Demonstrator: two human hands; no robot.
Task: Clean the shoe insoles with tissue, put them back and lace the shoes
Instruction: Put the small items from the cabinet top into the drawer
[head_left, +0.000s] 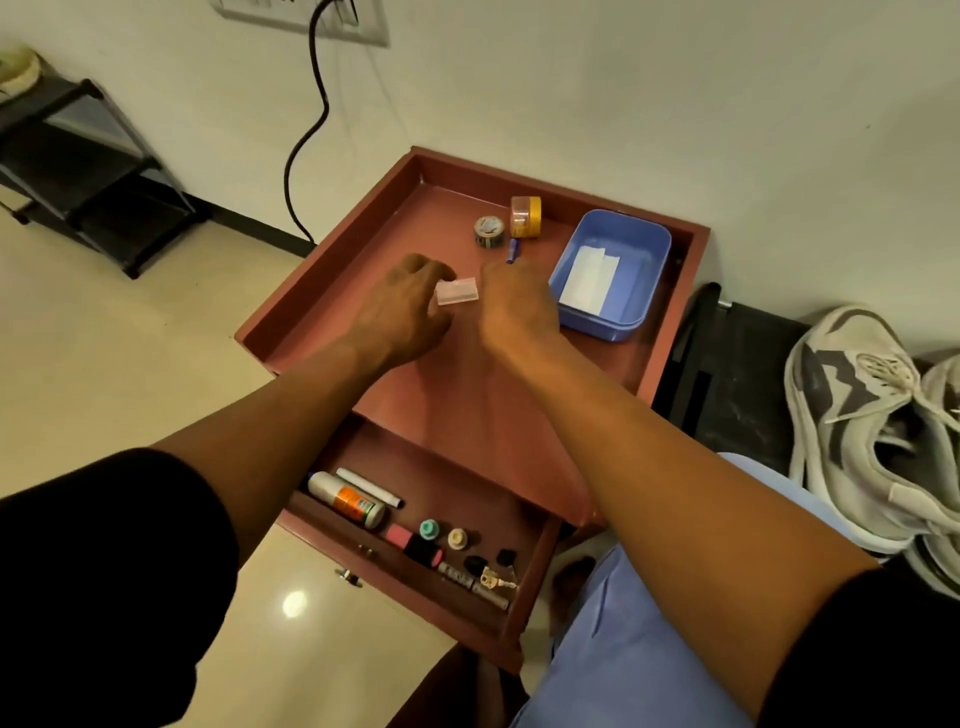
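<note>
While both hands meet over the red-brown table, a small clear packet sits between them, long axis running left to right. Left hand pinches its left end with curled fingers; right hand covers the right end, grip hidden. Tissue lies in the blue tub just right, nearer the right hand. Shoes far right, untouched.
</note>
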